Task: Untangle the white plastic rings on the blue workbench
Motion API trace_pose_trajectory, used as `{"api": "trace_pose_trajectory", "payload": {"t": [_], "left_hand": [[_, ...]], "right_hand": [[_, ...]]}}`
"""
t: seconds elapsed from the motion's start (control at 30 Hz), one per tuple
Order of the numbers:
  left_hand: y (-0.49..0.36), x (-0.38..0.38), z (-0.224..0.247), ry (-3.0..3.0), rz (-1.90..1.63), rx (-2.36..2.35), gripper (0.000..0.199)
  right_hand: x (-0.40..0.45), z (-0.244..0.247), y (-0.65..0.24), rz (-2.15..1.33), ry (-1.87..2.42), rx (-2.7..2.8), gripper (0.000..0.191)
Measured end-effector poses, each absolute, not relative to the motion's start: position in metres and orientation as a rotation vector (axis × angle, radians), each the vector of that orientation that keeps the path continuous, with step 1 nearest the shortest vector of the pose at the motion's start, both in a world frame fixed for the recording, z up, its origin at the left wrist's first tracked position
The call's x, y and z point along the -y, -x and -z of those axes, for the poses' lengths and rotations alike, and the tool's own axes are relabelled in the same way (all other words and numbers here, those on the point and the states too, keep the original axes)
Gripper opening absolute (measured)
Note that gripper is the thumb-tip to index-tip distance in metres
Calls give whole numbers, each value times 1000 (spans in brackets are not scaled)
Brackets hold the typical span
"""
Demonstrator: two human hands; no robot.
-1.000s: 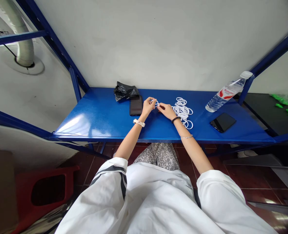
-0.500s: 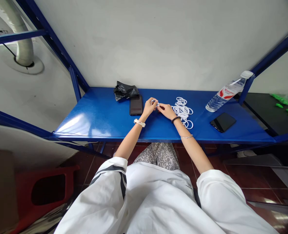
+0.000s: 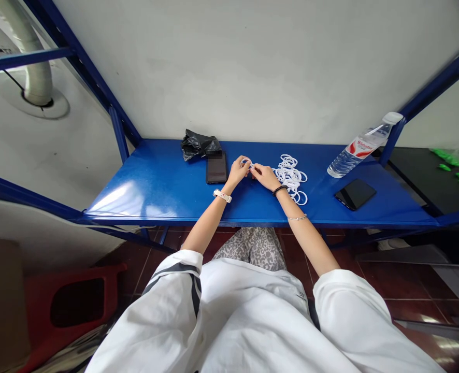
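Note:
Between my two hands, just above the blue table, is a thin white ring. My left hand is closed on its left part, the loop showing over the fingertips. Pinched on the ring's right side are the fingertips of my right hand. What lies exactly between the fingertips is too small to make out. Close to the right of my right hand, a loose pile of white rings rests on the table, partly behind my wrist.
Left of my hands lies a dark phone, touching a crumpled black plastic bag. At the right are a water bottle and a black phone. Blue frame posts flank the table; a red stool stands below left.
Both hands stay in nearly the same place with the white ring. Only the fingertips have shifted very slightly; the pile and the other things have not moved.

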State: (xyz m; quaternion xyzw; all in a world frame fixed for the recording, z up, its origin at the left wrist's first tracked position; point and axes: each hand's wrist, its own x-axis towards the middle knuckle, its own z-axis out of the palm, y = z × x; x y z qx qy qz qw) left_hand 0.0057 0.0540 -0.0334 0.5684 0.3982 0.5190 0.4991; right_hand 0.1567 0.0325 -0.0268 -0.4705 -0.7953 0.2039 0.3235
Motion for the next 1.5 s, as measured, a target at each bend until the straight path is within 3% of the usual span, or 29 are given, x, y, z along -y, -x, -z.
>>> {"api": "trace_pose_trajectory", "payload": {"t": [0.33, 0.97, 1.5], "left_hand": [[-6, -52, 33, -1433, -1238, -964, 11], [-8, -51, 33, -1446, -1240, -932, 19], [-7, -51, 31, -1440, -1227, -928, 13]], "right_hand": [[-33, 27, -158, -451, 1284, 2023, 29], [-36, 29, -160, -473, 1274, 1998, 47], [-35, 28, -159, -433, 1306, 2041, 39]]}}
